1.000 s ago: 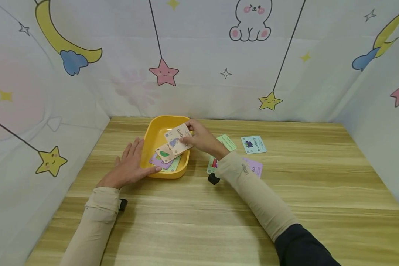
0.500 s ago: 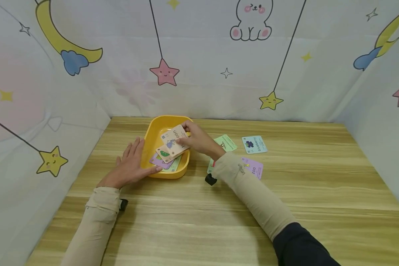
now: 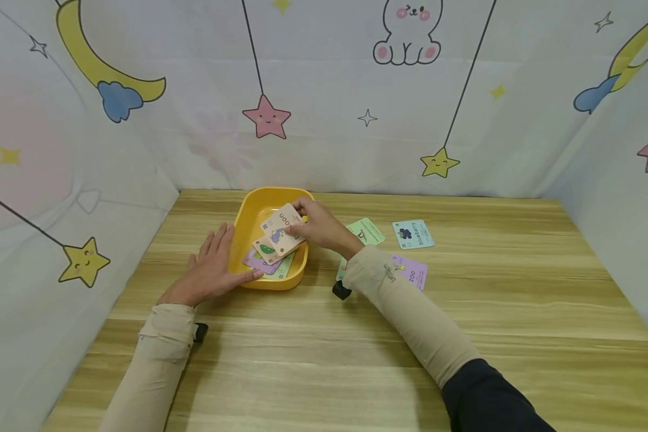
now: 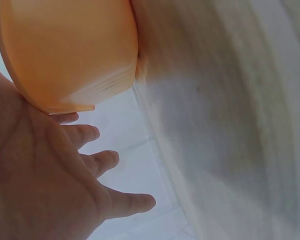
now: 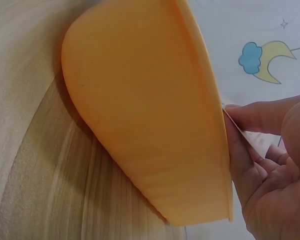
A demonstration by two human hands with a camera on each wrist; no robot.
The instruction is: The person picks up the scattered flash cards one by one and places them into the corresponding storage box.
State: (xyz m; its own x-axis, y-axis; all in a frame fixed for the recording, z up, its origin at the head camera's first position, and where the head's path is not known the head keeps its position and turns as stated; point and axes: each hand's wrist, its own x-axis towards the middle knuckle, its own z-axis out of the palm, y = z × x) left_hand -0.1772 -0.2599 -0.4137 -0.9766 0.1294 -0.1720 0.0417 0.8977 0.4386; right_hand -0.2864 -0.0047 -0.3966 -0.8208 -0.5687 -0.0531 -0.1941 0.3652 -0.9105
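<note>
My right hand (image 3: pixel 324 225) pinches a cream picture card (image 3: pixel 283 229) between thumb and fingers, over the right rim of a yellow plastic tray (image 3: pixel 255 206). The card's printed word ends in "oon", and its first letters are covered. Beneath it in the tray lie another cream card (image 3: pixel 266 249) with a green picture, a purple card (image 3: pixel 255 261) and a pale green card (image 3: pixel 284 269). My left hand (image 3: pixel 207 270) rests against the tray's left side, fingers spread and thumb at the front rim. In the right wrist view the card (image 5: pixel 247 132) shows nearly edge-on above the tray wall (image 5: pixel 145 100).
Right of the tray, a light blue blueberry card (image 3: pixel 413 234), a purple zoo card (image 3: pixel 412 273) and a green card (image 3: pixel 368 231) lie on the wooden table (image 3: pixel 281 360). Another green card (image 3: pixel 341 269) is mostly hidden by my right sleeve. A printed cloth (image 3: pixel 329 162) hangs behind.
My right hand has shifted slightly left with the cream card, farther over the tray. More of the zoo card and a green card now shows. The left hand has stayed put.
</note>
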